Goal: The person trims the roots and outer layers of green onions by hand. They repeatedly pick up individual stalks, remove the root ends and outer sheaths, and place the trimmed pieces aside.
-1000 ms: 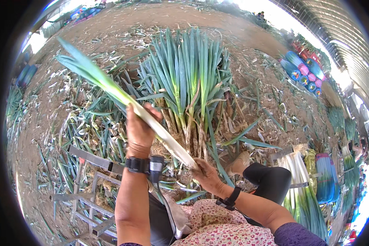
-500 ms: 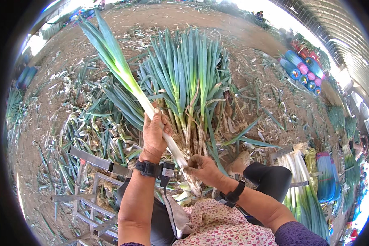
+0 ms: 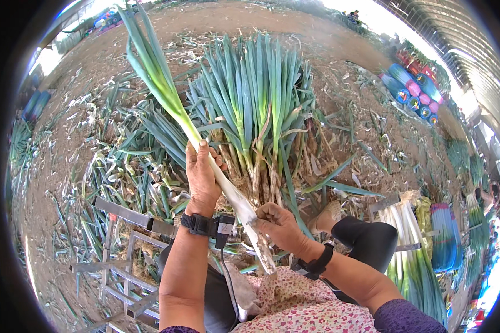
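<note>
1. Pile (image 3: 255,105): leeks, green tops fanned away from you, soiled stalks toward you. Landmark for the entries below.
2. Leek (image 3: 230,191): one, held slantwise. Leaves reach up beyond the pile's left side; shaft crosses before its left stalks; dirty root end points down to your lap, nearer you than the pile.
3. Your left hand (image 3: 201,177): nearer you than the pile's left stalks. Closed around the pale shaft, thumb along one side, fingertips showing past the other. Forearm rises steeply, nearly in line with the wrist.
4. Your right hand (image 3: 284,227): just on your side of the pile's stalks. Pinched narrow on the leek's lower shaft, thumb against it, fingers curled, back of hand up. Forearm slants in from the right, elbow out.
5. Straps, black: one on each wrist, the left (image 3: 199,224) with a small box and cable beside it.
6. Scraps (image 3: 141,177): cut leaves and skins, littered left of the pile.
7. Frame (image 3: 129,244): metal, left of the pile and nearer you.
8. White-shafted leeks (image 3: 408,238): laid together, right of the pile and nearer you.
</note>
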Action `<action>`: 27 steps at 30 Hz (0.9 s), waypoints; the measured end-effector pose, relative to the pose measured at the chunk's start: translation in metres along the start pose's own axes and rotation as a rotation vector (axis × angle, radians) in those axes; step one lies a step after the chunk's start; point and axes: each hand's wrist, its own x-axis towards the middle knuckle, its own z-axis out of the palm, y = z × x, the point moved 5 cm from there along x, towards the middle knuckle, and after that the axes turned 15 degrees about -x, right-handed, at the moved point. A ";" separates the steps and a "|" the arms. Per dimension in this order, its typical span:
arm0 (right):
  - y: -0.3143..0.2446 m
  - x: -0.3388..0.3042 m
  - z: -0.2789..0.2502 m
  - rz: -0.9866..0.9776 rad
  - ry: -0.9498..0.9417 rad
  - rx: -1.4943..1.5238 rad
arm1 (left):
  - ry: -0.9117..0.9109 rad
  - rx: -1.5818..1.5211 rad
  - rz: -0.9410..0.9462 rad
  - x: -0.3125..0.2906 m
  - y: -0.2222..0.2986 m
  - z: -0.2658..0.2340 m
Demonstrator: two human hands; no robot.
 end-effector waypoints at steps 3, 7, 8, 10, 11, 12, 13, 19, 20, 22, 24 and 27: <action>-0.001 -0.002 0.003 0.037 -0.068 0.277 | 0.029 0.091 0.004 0.004 -0.004 -0.007; -0.014 -0.009 0.001 0.033 -0.198 0.280 | 0.073 0.197 0.068 0.012 -0.012 -0.020; -0.022 -0.016 0.003 0.025 -0.266 0.285 | 0.080 0.218 0.093 0.014 -0.013 -0.025; -0.024 -0.026 0.003 0.047 -0.280 0.352 | 0.090 0.222 0.082 0.018 -0.016 -0.026; -0.021 -0.028 0.003 0.076 -0.233 0.416 | 0.096 0.225 0.077 0.021 -0.016 -0.028; -0.017 -0.030 0.003 0.102 -0.188 0.481 | 0.071 0.121 0.003 0.019 -0.017 -0.031; -0.011 -0.030 -0.003 0.065 -0.189 0.479 | 0.093 0.160 0.027 0.022 -0.016 -0.032; 0.020 -0.104 -0.012 0.188 -0.564 0.003 | 0.202 0.269 0.166 0.021 0.021 -0.029; 0.055 -0.123 -0.013 0.212 -0.797 -0.529 | 0.289 0.362 0.224 0.021 0.031 -0.022; 0.136 -0.185 -0.035 0.261 -0.815 -0.667 | 0.292 0.202 0.302 0.043 0.054 -0.036; 0.150 -0.190 -0.067 0.463 -0.591 -0.712 | 0.192 0.183 0.285 0.050 0.063 -0.042; 0.079 -0.124 -0.079 -0.046 -0.260 -0.628 | 0.244 0.080 0.293 0.036 0.066 -0.046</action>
